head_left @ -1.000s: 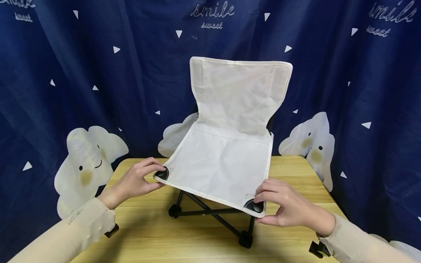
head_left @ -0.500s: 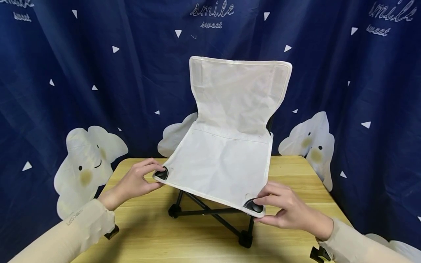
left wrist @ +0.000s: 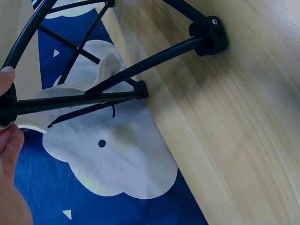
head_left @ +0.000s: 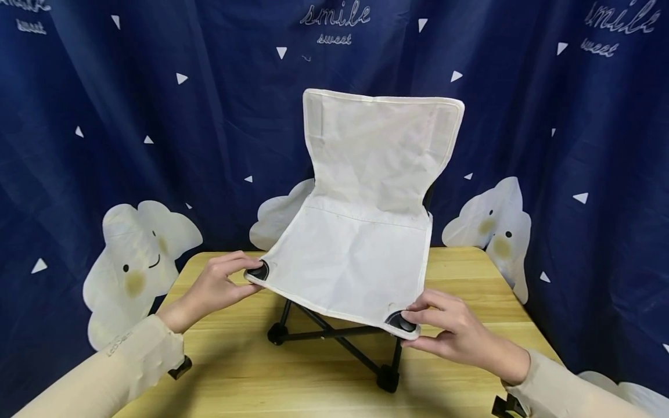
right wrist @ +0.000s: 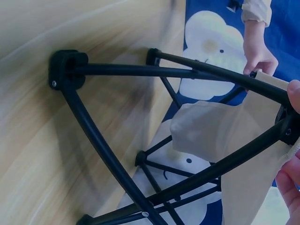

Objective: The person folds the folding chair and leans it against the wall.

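Observation:
A folding chair (head_left: 360,261) with a white fabric seat and back stands unfolded on the wooden table. My left hand (head_left: 216,285) pinches the seat's front left corner, fingers on the black corner patch (head_left: 258,271) and thumb below. At the front right corner my right hand (head_left: 453,325) pinches the other black patch (head_left: 401,321) the same way. Black crossed legs (head_left: 340,335) show under the seat. The right wrist view shows the chair's tubes (right wrist: 140,70) from beneath, meeting at the corner by my right fingers. In the left wrist view, dark tubes (left wrist: 79,101) run to the left corner.
The wooden table (head_left: 225,371) lies under the chair, its rounded far edge just behind. A dark blue curtain (head_left: 209,116) with white clouds and triangles hangs behind and at both sides. Black clips sit at both sleeve cuffs.
Both hands keep their grip on the seat corners. The front right corner has risen slightly, and the front right foot has shifted a little left. The left corner has moved barely.

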### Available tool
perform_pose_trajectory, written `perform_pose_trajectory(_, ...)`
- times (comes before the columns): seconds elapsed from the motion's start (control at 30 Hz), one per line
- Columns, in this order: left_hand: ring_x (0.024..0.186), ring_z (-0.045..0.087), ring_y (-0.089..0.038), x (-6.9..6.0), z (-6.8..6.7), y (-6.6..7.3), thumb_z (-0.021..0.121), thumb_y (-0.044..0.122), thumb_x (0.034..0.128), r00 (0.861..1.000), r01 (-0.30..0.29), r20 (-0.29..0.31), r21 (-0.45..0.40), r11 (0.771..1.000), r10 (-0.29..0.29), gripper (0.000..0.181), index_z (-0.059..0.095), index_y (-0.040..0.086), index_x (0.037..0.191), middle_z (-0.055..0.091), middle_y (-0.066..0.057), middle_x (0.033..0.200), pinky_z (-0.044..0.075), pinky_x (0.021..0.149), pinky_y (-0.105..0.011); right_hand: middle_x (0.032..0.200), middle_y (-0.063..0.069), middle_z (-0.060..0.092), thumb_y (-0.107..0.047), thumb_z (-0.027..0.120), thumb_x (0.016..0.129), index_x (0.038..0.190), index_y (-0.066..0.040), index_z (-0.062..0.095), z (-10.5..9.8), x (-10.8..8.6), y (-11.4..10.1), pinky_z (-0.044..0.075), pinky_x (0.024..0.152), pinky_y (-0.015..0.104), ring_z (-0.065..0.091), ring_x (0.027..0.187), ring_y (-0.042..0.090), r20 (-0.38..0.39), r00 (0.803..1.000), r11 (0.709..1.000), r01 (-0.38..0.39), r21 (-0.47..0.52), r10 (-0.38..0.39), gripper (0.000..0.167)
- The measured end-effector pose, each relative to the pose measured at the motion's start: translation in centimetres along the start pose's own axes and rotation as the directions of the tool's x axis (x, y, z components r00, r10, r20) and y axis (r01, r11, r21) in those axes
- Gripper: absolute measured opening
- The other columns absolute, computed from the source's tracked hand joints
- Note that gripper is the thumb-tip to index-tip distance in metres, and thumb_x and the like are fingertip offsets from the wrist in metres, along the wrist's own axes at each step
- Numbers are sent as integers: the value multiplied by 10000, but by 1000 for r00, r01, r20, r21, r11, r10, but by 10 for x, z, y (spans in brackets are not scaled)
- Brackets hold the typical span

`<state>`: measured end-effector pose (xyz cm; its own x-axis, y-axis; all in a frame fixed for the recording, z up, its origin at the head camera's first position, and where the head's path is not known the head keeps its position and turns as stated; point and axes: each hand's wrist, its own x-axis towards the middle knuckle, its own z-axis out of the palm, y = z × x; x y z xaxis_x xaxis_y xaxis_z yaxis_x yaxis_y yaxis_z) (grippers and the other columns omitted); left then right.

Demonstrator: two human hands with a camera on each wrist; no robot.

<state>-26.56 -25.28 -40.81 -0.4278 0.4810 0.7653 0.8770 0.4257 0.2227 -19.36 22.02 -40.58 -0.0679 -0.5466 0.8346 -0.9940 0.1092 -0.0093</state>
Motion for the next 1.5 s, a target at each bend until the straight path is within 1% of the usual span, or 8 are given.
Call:
perform_pose_trajectory(0.3, 800, 743, -171, 8, 1, 0, 1003, -82, 581, 1000, -1, -18, 30, 1000, 1, 501, 836, 34, 1039, 805, -63, 949, 553, 843, -64, 916, 133, 704, -322, 794, 1009, 1009, 10, 806, 2, 5, 3, 569, 645, 226, 668, 756, 203, -40, 999, 999, -18, -30, 16, 332)
perform_pose_trajectory(0.43, 775, 694, -117, 11, 2, 0, 1011, -55, 610, 1000, 14, -12, 33, 999, -14, 481, 840, 44, 1049, 797, -45, 927, 538, 766, -73, 903, 139, 711, -327, 797, 1004, 997, 15, 805, 2, 6, 5, 576, 629, 233, 678, 734, 210, -56, 998, 999, -26, -37, 23, 342)
perform_pose_trajectory(0.53, 761, 669, -104, 14, 4, 0, 1010, -56, 611, 1000, 6, -17, 36, 999, -5, 490, 839, 49, 1058, 789, -38, 913, 543, 728, -114, 894, 144, 711, -325, 804, 998, 988, 16, 803, 2, 7, 7, 584, 624, 240, 686, 727, 219, -68, 997, 999, -25, -38, 22, 341)
perform_pose_trajectory(0.77, 782, 709, -153, 21, 7, -1, 999, -89, 602, 999, -5, -41, 27, 1000, 6, 479, 837, 30, 1038, 797, -62, 924, 563, 771, -122, 909, 163, 722, -318, 811, 991, 1009, 28, 807, 2, 9, 13, 595, 629, 244, 708, 747, 249, -82, 996, 999, -34, -34, 31, 347)
perform_pose_trajectory(1.0, 837, 740, -197, 28, 9, 0, 1004, -58, 626, 999, 9, -47, 34, 999, -7, 431, 836, 15, 1015, 802, -77, 945, 511, 888, -31, 926, 158, 733, -323, 806, 993, 1026, 29, 815, 1, 13, 18, 597, 647, 253, 713, 771, 250, -86, 995, 998, -61, -31, 58, 353)
perform_pose_trajectory(1.2, 863, 759, -247, 32, 10, 0, 997, -87, 625, 999, 13, -46, 24, 1000, -12, 446, 833, 13, 1028, 813, -111, 986, 505, 914, -22, 933, 147, 736, -341, 793, 1001, 1022, 17, 817, 0, 16, 20, 603, 665, 260, 715, 777, 251, -80, 995, 997, -61, -54, 57, 359)
perform_pose_trajectory(1.33, 860, 773, -270, 35, 11, 0, 989, -124, 605, 998, -13, -58, 23, 1000, 14, 467, 833, 5, 1026, 817, -114, 994, 517, 923, -31, 929, 134, 733, -360, 792, 998, 1015, 5, 820, -1, 19, 23, 600, 673, 267, 709, 765, 242, -73, 996, 996, -53, -72, 48, 367)
perform_pose_trajectory(1.5, 819, 767, -251, 38, 12, 0, 990, -149, 570, 996, -53, -70, 37, 998, 55, 509, 833, -4, 1032, 813, -96, 975, 534, 902, -45, 933, 129, 737, -377, 787, 999, 1008, -3, 823, -3, 22, 25, 590, 683, 281, 697, 767, 238, -65, 997, 995, -49, -81, 44, 376)
